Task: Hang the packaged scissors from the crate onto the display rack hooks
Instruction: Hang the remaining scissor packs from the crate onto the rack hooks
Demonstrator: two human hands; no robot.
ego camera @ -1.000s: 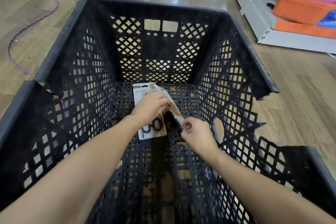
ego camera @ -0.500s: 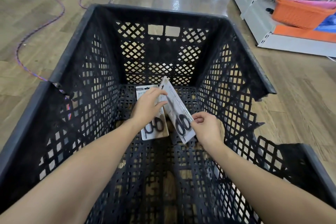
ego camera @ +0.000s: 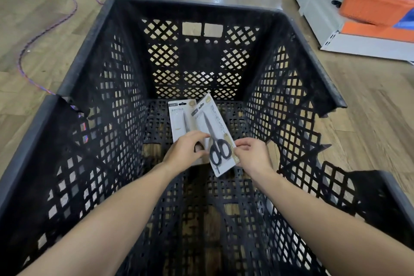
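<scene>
Deep in the black lattice crate (ego camera: pixel 94 87), two carded scissors packs overlap. The upper pack (ego camera: pixel 216 134) is pinched by the right hand (ego camera: pixel 252 157); the lower pack (ego camera: pixel 180 121) is gripped by the left hand (ego camera: pixel 187 150). Cards could snag on each other when lifted.

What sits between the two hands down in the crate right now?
In the head view, the tilted scissors pack lies between the left hand and the right hand, overlapping a second pack.

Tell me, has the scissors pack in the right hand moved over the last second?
Yes. The tilted scissors pack has turned from edge-on to face up, overlapping the flat pack on the crate floor.
</scene>
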